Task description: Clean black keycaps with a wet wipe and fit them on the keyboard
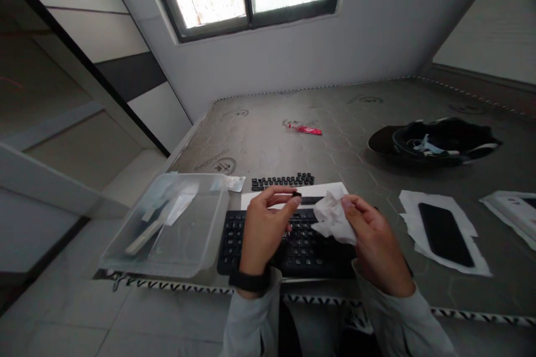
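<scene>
Between the thumb and fingers of my left hand is a small black keycap. My right hand pinches a crumpled white tissue, held a little to the right of the keycap and apart from it. Below both hands lies a black keyboard, partly hidden by my hands and the tissue. Several loose black keycaps are set out in rows beyond it. White paper lies between those rows and the keyboard.
Left of the keyboard stands a clear plastic bin with a few flat items inside. A phone rests on white paper at the right. Farther back are an upturned black helmet and a red packet. The mat's patterned edge runs nearest me.
</scene>
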`<action>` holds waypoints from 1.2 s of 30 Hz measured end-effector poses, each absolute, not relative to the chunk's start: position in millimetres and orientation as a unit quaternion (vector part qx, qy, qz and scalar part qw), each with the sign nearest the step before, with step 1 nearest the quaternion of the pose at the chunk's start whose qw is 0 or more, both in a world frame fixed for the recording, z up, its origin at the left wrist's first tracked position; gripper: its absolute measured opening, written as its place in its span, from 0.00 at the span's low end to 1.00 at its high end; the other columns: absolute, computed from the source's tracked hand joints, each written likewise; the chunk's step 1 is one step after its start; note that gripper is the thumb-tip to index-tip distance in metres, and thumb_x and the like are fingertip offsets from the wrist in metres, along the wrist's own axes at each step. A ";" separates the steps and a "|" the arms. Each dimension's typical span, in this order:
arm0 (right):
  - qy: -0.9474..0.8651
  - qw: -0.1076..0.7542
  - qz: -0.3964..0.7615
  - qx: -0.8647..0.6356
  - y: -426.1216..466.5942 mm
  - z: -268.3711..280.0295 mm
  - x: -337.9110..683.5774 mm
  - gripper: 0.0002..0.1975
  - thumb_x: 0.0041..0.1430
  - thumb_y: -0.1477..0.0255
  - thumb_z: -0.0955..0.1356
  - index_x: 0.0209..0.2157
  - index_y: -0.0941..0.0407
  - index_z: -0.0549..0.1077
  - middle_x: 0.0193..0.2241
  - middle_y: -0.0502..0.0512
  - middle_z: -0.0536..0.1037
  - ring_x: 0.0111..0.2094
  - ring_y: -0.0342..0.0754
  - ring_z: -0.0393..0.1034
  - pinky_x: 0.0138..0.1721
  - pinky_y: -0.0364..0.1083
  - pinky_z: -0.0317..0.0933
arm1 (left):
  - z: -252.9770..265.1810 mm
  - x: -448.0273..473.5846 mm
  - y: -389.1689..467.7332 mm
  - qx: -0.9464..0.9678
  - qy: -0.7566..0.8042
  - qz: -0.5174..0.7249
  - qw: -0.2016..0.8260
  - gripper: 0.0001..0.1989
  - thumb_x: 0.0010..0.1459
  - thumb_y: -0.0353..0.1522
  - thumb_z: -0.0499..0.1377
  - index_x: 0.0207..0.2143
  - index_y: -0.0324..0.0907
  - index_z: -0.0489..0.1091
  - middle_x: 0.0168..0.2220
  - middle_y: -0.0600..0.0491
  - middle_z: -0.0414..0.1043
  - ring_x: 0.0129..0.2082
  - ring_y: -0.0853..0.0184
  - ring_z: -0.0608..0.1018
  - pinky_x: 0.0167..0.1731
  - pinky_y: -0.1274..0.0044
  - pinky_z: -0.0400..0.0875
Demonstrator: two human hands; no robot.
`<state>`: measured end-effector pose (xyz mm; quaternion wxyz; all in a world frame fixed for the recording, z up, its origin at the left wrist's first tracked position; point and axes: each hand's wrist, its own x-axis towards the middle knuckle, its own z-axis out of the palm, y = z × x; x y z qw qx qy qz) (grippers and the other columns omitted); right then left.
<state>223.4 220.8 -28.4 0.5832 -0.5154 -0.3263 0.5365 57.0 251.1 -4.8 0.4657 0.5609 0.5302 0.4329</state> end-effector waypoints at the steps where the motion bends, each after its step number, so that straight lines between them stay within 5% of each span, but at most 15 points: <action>1: -0.338 0.572 0.532 -0.525 221.6 -29.2 225.9 0.12 0.54 0.60 0.68 0.37 0.52 0.72 0.29 0.50 0.80 0.27 0.46 0.72 0.24 0.41 0.61 | -8.3 50.8 253.5 0.555 0.560 0.425 0.444 0.11 0.54 0.37 0.60 0.39 0.44 0.74 0.36 0.54 0.78 0.15 0.79 0.69 0.16 0.84 0.64; 12: -0.550 0.378 0.321 -0.672 230.6 -52.5 232.2 0.20 0.59 0.55 0.60 0.24 0.54 0.69 0.22 0.49 0.72 0.28 0.49 0.67 0.31 0.46 0.55 | -62.2 40.4 264.7 0.655 0.659 0.239 0.282 0.06 0.51 0.30 0.62 0.33 0.46 0.79 0.34 0.53 0.80 0.36 0.65 0.78 0.39 0.75 0.69; 20: -0.583 0.347 0.310 -0.666 234.0 -61.8 233.1 0.18 0.58 0.57 0.61 0.24 0.53 0.70 0.24 0.51 0.77 0.30 0.51 0.71 0.33 0.47 0.56 | -70.2 53.3 266.4 0.675 0.651 0.187 0.292 0.03 0.49 0.30 0.64 0.29 0.44 0.78 0.25 0.55 0.78 0.28 0.68 0.78 0.31 0.78 0.67; 36: -0.608 0.326 0.287 -0.665 233.5 -62.0 232.0 0.18 0.59 0.57 0.61 0.23 0.53 0.70 0.22 0.51 0.76 0.28 0.50 0.71 0.32 0.46 0.56 | -70.8 52.7 266.8 0.669 0.670 0.166 0.276 0.04 0.52 0.31 0.62 0.30 0.44 0.78 0.29 0.52 0.79 0.32 0.66 0.78 0.33 0.77 0.67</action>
